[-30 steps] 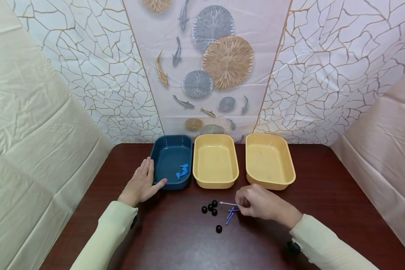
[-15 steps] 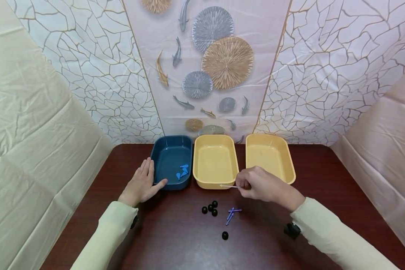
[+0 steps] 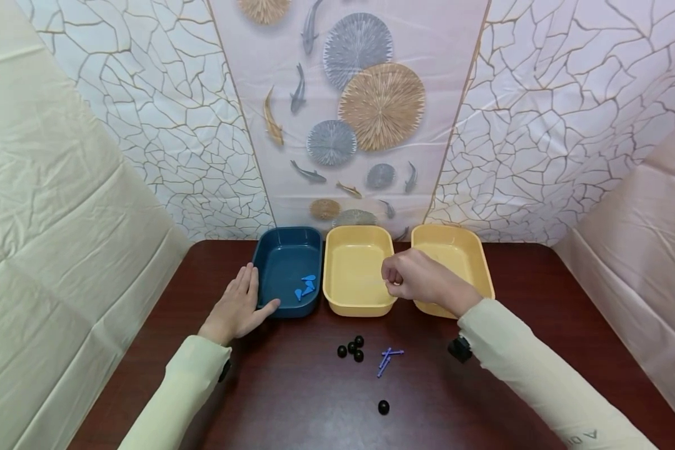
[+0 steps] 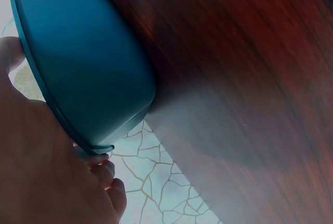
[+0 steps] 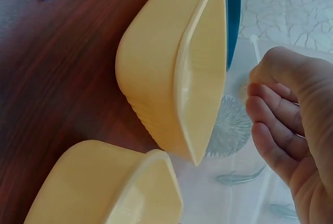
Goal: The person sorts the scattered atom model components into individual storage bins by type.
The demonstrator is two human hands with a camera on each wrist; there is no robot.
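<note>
My left hand (image 3: 237,306) rests with straight fingers on the left rim of the dark blue tray (image 3: 284,234), its thumb at the front corner. Several small bright blue pieces (image 3: 308,287) lie inside that tray. Between thumb and forefinger my right hand (image 3: 424,280) pinches a thin white stick (image 5: 255,47) with a small knobbed tip, seen in the right wrist view. In the head view this hand is over the right side of the middle yellow tray (image 3: 360,310). On the table lie several purple sticks (image 3: 385,362) and several shiny black balls (image 3: 352,347).
Beside the middle tray stands a second yellow tray (image 3: 486,275), partly covered by my right forearm. A lone black ball (image 3: 384,407) lies nearer the front of the dark red wooden table (image 3: 292,400). A patterned cloth (image 3: 371,175) hangs behind the trays.
My right hand has lifted the white stick from beside the purple sticks and carried it up to the middle yellow tray. One black ball has rolled toward the front. The left hand stays put.
</note>
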